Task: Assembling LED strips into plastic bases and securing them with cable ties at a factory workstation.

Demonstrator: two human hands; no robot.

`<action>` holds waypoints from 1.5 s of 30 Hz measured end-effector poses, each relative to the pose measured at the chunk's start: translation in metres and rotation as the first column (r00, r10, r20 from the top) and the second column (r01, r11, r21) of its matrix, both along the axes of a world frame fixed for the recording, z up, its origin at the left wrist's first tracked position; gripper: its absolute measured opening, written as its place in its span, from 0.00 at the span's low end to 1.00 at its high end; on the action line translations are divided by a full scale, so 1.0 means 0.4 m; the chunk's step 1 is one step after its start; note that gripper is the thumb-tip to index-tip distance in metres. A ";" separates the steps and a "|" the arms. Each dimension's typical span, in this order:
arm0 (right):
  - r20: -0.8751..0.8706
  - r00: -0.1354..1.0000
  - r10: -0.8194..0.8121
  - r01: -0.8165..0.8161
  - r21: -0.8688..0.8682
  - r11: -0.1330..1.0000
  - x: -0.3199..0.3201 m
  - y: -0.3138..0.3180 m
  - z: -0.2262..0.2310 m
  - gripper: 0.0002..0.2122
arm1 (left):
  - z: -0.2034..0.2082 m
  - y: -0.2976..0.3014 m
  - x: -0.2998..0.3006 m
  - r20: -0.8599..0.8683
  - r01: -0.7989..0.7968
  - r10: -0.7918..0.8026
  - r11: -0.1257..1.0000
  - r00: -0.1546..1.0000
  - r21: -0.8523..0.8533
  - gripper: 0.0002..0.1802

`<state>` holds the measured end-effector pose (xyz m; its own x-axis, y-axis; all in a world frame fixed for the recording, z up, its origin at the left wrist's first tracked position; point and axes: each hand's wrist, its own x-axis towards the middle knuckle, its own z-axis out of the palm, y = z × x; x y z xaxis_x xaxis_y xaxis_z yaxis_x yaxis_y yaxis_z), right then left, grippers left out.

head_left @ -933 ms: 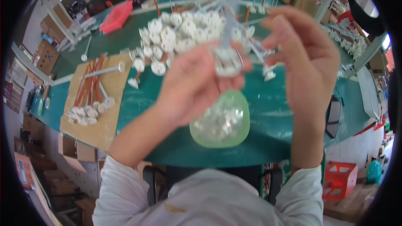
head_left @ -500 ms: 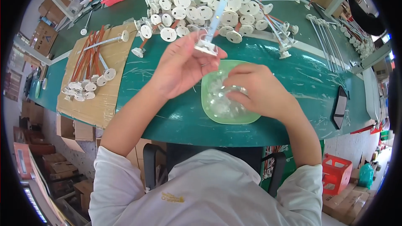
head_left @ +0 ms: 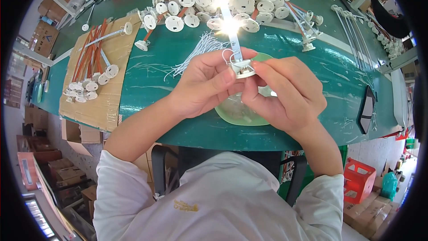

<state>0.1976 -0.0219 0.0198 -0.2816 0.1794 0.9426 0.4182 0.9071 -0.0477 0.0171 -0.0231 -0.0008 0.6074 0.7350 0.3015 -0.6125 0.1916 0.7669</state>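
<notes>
In front of me my left hand (head_left: 207,82) holds a lamp piece by its round white base (head_left: 244,70). From that base a light-blue LED strip (head_left: 235,47) rises away from me, with bright starry spots along it and a thin white wire curling beside its foot. My right hand (head_left: 287,93) is closed at the base's right edge, thumb and fingertips pinched together against it. What lies between those fingertips is too small to make out. Beneath both hands sits a pale green bowl (head_left: 243,119) of small clear parts, partly covered by the hands.
Many white round bases (head_left: 189,0) pile up at the back. A bundle of white wires (head_left: 198,51) lies behind my left hand. Left, finished-looking strips with orange backs (head_left: 91,58) rest on cardboard (head_left: 111,102). A dark phone-like slab (head_left: 367,109) is at the right.
My right hand has left the bowl and come up to the base in my left hand. The strip has shifted a little right and down, and bright spots now show on it.
</notes>
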 end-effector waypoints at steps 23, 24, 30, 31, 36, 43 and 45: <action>0.558 0.820 0.124 0.268 -0.567 0.779 0.090 -0.012 0.002 0.15 | -0.030 0.034 -0.015 -0.207 -0.448 0.497 0.861 0.843 0.241 0.18; 0.557 0.821 0.126 0.267 -0.570 0.777 0.092 -0.010 0.001 0.15 | -0.031 0.034 -0.016 -0.233 -0.439 0.488 0.868 0.841 0.233 0.18; 0.566 0.777 0.276 0.215 -0.650 0.729 0.101 0.007 -0.002 0.11 | -0.034 0.037 -0.016 -0.240 -0.448 0.499 0.862 0.832 0.238 0.19; 0.490 0.822 0.289 0.151 -0.678 0.720 0.103 0.010 -0.001 0.10 | -0.034 0.037 -0.017 -0.241 -0.447 0.499 0.862 0.832 0.241 0.19; 0.285 0.911 0.296 -0.019 -0.691 0.723 0.094 0.017 0.003 0.06 | -0.044 0.030 -0.018 -0.199 -0.442 0.486 0.867 0.851 0.228 0.19; 0.112 0.990 0.083 0.006 -0.628 0.778 0.061 -0.008 -0.003 0.04 | -0.019 0.005 -0.008 -0.114 -0.405 0.419 0.905 0.901 0.126 0.20; 0.073 0.997 0.019 0.028 -0.589 0.808 0.042 -0.012 -0.014 0.04 | -0.016 0.004 -0.005 -0.090 -0.274 0.273 0.962 0.958 -0.002 0.21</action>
<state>0.2144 -0.0266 0.0142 -0.3421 0.6949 0.6325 0.4455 0.7126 -0.5420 0.0150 -0.0216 -0.0073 0.4060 0.8807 0.2439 -0.5732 0.0376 0.8185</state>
